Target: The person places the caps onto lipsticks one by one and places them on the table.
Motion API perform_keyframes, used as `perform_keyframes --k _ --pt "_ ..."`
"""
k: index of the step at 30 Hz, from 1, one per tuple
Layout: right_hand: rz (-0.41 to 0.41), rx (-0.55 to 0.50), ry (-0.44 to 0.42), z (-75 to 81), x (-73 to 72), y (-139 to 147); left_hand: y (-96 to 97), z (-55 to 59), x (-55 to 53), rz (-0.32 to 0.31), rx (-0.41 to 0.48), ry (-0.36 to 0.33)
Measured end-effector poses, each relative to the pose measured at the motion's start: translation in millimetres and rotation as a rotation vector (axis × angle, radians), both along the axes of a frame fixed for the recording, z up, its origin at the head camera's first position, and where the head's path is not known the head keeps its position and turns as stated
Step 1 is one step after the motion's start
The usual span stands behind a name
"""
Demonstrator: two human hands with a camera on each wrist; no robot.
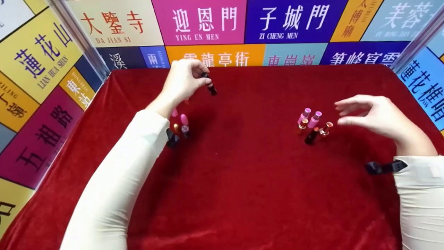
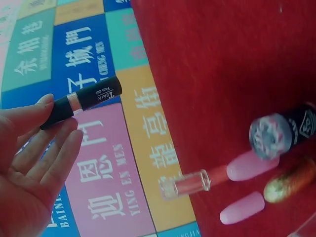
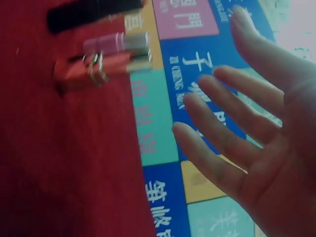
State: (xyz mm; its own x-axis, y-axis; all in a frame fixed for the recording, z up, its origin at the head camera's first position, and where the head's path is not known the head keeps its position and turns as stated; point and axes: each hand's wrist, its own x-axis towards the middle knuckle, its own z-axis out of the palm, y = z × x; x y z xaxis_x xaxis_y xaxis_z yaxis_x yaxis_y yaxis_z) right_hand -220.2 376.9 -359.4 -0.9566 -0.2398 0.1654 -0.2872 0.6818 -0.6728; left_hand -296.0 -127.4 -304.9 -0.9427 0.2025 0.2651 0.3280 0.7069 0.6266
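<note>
A: The left hand (image 1: 185,79) pinches a black lipstick tube (image 2: 101,95) between thumb and fingers. What of the right hand (image 1: 380,113)?

B: It holds nothing; its fingers are apart, and it hovers near a red-and-gold tube (image 1: 325,130).

A: What lies nearest to me?

B: A bare stretch of the red-covered tabletop (image 1: 222,180). Past it, on the right, a red-tipped black tube (image 1: 311,136) stands with the red-and-gold one, and two pink tubes (image 1: 313,120) stand just behind.

A: And on the left?

B: A dark tube with a clear top (image 1: 185,131), a gold piece (image 1: 176,128) and rounded pink pieces (image 2: 253,166). The left forearm (image 1: 118,177) passes close to them in the head view, so I'd raise the wrist before bringing it back; a brush could topple one.

A: Where is the pinched tube?

B: Toward the far side, left of the middle, tilted. I'd grip it at one end, clear of the coppery band (image 2: 75,101), leaving the other end reachable. It looks smooth and slim: pinch firmly, straighten it slowly, and release only once its base sits flat.

A: Beyond that?

B: Just the lettered wall panels (image 1: 204,26).
</note>
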Motion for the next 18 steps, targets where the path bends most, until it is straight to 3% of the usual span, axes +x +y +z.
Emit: perform_keyframes --k 6,12,18 --pt "0.107 -0.005 -0.142 -15.2 -3.9 13 -1.7 -2.2 -15.0 0.024 -0.054 -0.012" --pt "0.187 0.008 -0.195 -37.1 -13.0 21 -1.9 -5.8 -25.7 0.053 -0.118 -0.019" --pt "0.213 -0.027 -0.235 -57.3 -17.1 17 2.9 -17.8 -35.6 0.066 -0.187 -0.022"
